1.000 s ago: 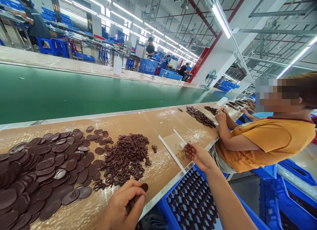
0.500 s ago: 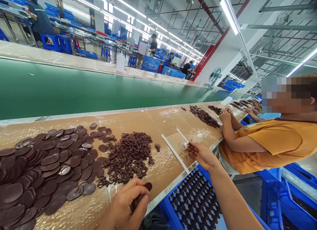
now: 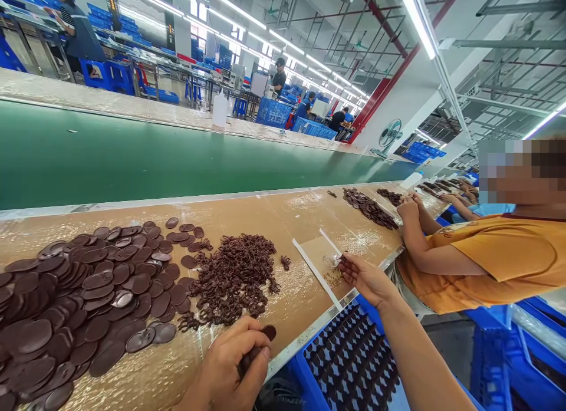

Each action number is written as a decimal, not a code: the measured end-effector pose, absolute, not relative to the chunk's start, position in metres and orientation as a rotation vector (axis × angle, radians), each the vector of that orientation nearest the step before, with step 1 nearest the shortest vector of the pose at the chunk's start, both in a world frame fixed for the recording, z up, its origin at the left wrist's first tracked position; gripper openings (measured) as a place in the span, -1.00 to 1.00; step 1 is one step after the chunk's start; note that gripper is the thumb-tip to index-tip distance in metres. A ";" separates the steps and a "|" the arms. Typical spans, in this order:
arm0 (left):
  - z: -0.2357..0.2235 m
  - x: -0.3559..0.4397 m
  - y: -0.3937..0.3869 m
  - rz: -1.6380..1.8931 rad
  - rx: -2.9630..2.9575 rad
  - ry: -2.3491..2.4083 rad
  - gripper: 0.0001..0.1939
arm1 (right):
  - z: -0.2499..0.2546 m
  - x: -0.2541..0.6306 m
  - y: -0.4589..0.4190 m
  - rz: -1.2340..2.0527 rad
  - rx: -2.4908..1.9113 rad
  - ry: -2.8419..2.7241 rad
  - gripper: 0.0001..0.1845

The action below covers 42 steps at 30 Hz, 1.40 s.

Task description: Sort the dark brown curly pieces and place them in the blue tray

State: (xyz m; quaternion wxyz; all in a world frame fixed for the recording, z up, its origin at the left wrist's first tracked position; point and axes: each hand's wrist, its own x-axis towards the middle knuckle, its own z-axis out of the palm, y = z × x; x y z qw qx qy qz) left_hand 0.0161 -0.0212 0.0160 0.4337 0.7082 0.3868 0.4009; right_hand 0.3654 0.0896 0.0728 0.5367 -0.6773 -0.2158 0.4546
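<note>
My left hand point(image 3: 232, 364) is closed around a dark brown oval piece point(image 3: 268, 332) at the near edge of the bench. Left of it lies a wide spread of flat dark brown ovals point(image 3: 106, 299), and a tangled heap of thin brown scraps point(image 3: 234, 278) sits beside them. My right hand point(image 3: 367, 279) reaches over a cardboard sheet point(image 3: 316, 260), its fingertips pinching something small and dark next to a clear round item point(image 3: 331, 261). Two white strips point(image 3: 315, 275) lie along the cardboard.
Below the bench edge, a blue crate point(image 3: 305, 372) holds rows of dark pieces. A co-worker in a mustard shirt point(image 3: 499, 260) handles another brown pile point(image 3: 369, 207) to the right. A green conveyor belt point(image 3: 132, 154) runs behind the bench, with more people and blue crates beyond.
The whole view has drifted slightly, with the bench shifting right in the frame. Both my hands keep their grips, and the piles look unchanged.
</note>
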 end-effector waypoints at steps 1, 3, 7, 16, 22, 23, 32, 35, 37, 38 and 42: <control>0.016 0.016 -0.021 1.003 1.764 0.965 -0.81 | 0.073 0.365 0.089 1.085 -1.611 -0.513 -0.83; 0.016 0.016 -0.021 1.010 1.761 0.969 -0.82 | 0.074 0.365 0.089 1.093 -1.608 -0.508 -0.82; 0.016 0.016 -0.021 0.992 1.766 0.965 -0.81 | 0.078 0.366 0.088 1.117 -1.607 -0.490 -0.79; 0.017 0.014 -0.020 0.921 1.800 0.961 -0.82 | 0.077 0.366 0.089 1.111 -1.605 -0.498 -0.85; 0.022 0.013 -0.020 0.949 1.733 0.940 -0.78 | 0.074 0.366 0.091 1.091 -1.588 -0.518 -0.89; 0.023 0.013 -0.021 0.965 1.706 0.942 -0.75 | 0.075 0.367 0.090 1.088 -1.578 -0.521 -0.91; 0.023 0.013 -0.021 0.924 1.693 0.965 -0.78 | 0.098 0.324 0.017 1.119 -1.337 -0.625 -0.75; 0.023 0.012 -0.021 0.943 1.685 0.970 -0.71 | 0.106 0.287 -0.012 1.225 -1.245 -0.735 -0.70; 0.024 0.011 -0.020 0.967 1.686 0.962 -0.67 | 0.108 0.266 -0.024 1.295 -1.181 -0.767 -0.73; 0.024 0.010 -0.020 0.970 1.689 0.958 -0.66 | 0.108 0.257 -0.027 1.334 -1.139 -0.764 -0.75; 0.025 0.010 -0.021 0.942 1.698 0.949 -0.72 | 0.106 0.231 -0.033 1.578 -0.910 -0.615 -0.76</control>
